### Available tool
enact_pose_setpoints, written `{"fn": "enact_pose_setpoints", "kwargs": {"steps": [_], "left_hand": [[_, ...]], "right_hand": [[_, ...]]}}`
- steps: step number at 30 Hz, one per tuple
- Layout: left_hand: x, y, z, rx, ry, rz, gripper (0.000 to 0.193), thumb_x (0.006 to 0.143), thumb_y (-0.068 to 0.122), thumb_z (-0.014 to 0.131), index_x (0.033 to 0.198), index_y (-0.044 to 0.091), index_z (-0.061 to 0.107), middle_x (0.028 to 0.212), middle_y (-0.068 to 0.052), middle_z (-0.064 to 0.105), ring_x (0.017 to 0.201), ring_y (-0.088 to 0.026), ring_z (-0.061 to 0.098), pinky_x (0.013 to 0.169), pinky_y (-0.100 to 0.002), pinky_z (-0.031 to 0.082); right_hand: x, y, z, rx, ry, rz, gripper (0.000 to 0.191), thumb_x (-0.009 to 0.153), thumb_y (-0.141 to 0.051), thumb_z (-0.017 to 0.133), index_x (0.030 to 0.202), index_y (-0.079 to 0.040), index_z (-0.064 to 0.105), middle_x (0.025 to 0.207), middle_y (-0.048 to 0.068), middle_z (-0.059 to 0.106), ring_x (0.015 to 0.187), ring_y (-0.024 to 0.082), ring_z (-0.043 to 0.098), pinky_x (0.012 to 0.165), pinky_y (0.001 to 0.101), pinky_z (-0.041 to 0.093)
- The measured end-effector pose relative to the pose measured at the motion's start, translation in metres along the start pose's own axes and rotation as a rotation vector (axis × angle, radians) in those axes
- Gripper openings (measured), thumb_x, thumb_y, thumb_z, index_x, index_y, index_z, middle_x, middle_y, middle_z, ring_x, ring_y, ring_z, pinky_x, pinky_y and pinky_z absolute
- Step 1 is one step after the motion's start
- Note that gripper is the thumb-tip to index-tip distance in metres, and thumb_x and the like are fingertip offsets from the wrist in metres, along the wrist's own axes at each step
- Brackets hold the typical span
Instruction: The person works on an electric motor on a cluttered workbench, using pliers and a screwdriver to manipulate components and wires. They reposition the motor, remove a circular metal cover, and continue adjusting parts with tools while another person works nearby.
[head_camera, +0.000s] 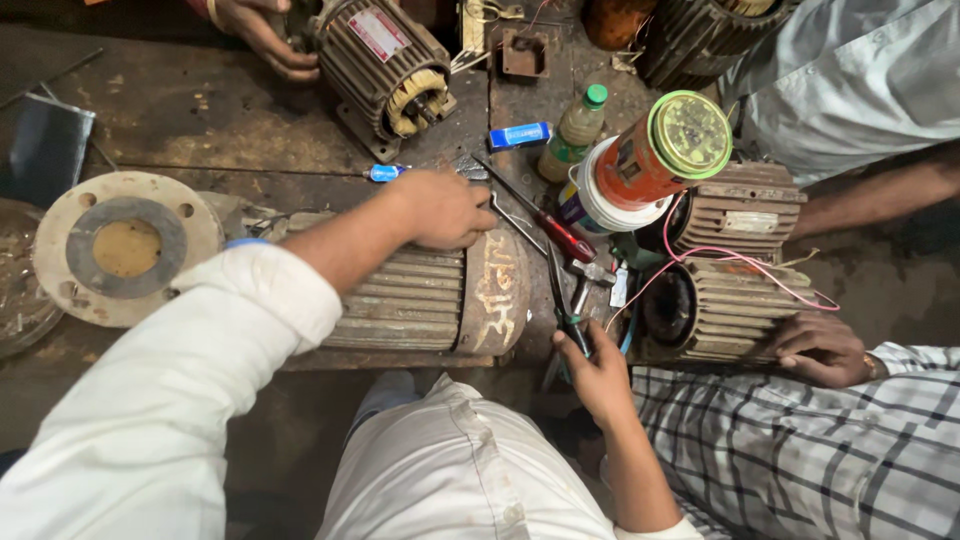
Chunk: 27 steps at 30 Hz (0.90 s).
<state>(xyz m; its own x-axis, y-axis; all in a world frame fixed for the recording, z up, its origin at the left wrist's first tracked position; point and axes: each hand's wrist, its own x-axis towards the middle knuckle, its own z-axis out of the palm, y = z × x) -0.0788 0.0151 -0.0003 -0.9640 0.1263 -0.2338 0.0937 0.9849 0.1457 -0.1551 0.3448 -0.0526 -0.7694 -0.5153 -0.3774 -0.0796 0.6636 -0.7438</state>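
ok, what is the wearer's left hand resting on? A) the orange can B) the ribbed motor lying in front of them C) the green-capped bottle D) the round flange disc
B: the left hand lies on top of the ribbed motor, well apart from the flange disc, the bottle and the orange can.

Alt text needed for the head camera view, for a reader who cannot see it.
Seen from above, a person's left hand rests on a ribbed grey electric motor lying on a grimy workbench, while the right hand grips pliers at its end. Other people's hands touch neighbouring motors; a red-handled screwdriver and bottles lie nearby.
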Motion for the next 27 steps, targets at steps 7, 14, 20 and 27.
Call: {"fn": "enact_pose_setpoints", "kwargs": {"steps": [7,14,20,27], "left_hand": [[0.014,-0.005,-0.008,-0.179,-0.168,-0.006,0.037,0.094,0.036,0.051,0.118,0.014,0.069,0.119,-0.013,0.071,0.113,-0.036,0.065,0.097,-0.05,0.051],[0.023,0.013,0.01,-0.241,-0.218,-0.328,0.045,0.095,0.041,0.053,0.116,0.006,0.071,0.113,-0.022,0.072,0.107,-0.041,0.069,0.094,-0.052,0.053],[0.031,0.03,0.023,-0.206,-0.122,-0.516,0.036,0.093,0.031,0.054,0.098,0.005,0.078,0.11,-0.02,0.075,0.103,-0.038,0.072,0.088,-0.051,0.058],[0.01,0.03,0.011,0.007,0.005,-0.27,0.036,0.094,0.033,0.055,0.116,0.007,0.069,0.124,-0.025,0.066,0.098,-0.04,0.071,0.08,-0.053,0.058]], "right_hand": [[-0.014,0.031,-0.012,0.119,0.028,0.002,0.03,0.089,-0.032,0.075,0.094,-0.004,0.064,0.072,0.001,0.057,0.066,0.009,0.047,0.058,0.0283,0.041],[-0.025,0.051,-0.024,0.267,0.031,0.075,0.025,0.091,-0.026,0.074,0.097,-0.004,0.065,0.073,0.0,0.055,0.068,0.009,0.044,0.059,0.0277,0.037],[-0.019,0.057,-0.019,0.237,-0.015,-0.013,0.023,0.089,-0.026,0.074,0.096,-0.005,0.066,0.076,-0.002,0.06,0.071,0.008,0.049,0.063,0.0265,0.042],[0.001,0.061,-0.01,0.036,-0.015,-0.109,0.037,0.088,-0.034,0.075,0.106,-0.002,0.069,0.086,0.012,0.072,0.078,0.018,0.061,0.074,0.0323,0.051]]}}
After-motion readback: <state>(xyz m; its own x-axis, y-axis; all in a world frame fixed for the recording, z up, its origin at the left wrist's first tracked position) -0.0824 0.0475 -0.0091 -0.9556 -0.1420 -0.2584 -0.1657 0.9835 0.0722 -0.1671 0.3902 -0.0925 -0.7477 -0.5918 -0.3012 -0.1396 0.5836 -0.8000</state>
